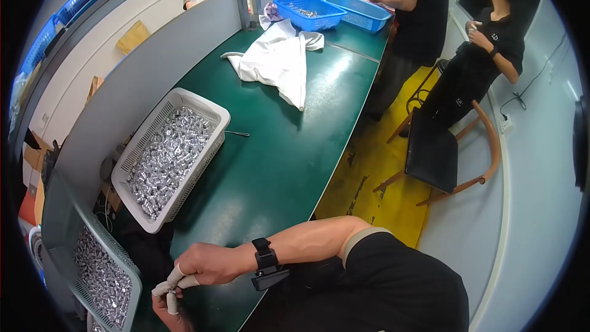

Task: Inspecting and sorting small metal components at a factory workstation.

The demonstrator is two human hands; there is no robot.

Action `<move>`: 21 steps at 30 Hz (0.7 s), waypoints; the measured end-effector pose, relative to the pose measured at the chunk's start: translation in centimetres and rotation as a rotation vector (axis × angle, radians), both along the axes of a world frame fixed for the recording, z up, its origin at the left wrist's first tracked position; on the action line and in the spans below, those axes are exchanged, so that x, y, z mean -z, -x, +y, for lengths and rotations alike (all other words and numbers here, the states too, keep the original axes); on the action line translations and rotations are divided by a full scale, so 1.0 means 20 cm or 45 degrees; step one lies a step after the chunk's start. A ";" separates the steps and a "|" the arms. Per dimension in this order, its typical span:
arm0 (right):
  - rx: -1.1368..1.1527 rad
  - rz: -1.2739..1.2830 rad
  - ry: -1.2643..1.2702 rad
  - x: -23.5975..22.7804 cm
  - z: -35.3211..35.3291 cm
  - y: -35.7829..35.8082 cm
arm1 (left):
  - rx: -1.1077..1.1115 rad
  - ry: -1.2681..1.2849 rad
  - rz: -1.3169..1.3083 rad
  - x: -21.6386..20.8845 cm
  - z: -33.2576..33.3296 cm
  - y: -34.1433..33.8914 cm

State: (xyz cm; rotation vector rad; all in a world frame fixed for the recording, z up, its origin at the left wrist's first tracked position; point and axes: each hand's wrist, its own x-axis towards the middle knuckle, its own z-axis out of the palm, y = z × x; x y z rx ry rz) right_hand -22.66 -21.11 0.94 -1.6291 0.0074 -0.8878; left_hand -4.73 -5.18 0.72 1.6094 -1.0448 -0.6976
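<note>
Hands at the near left part of a green bench (270,166), with loose metal pieces in baskets close by. The right grip (212,262) reaches in from the right, a black wristband (265,259) on its wrist, and meets the left grip (169,318), of which only part shows at the near edge. Pale finger covers (171,303) sheathe the fingertips, which are bunched closely together, tip to tip; whether they pinch a piece between them cannot be told, the meeting point being small and mostly covered. Just left of the paired grips stands a grey-green basket (136,284) holding many small silvery pieces (104,276). Beyond the grips, a little to the left, a white basket (196,179) carries a broad heap of short shiny metal pieces (169,160), well apart from the fingertips. A thin metal tool (237,133) projects from the right side of the white basket. Farther along the bench lies a crumpled white cloth (276,64); at the far end are two blue baskets (319,24), the left one containing more small pieces.
</note>
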 end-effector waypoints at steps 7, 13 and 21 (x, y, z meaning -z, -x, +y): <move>0.079 0.021 0.243 0.08 -0.03 -0.03 | 0.038 0.010 0.035 0.00 0.01 0.00; 0.099 0.311 -0.119 0.10 -0.02 -0.04 | 0.015 0.246 -0.368 -0.03 -0.02 0.07; 0.096 0.121 -0.229 0.08 0.00 -0.05 | -0.095 -0.051 -0.129 0.00 0.02 0.01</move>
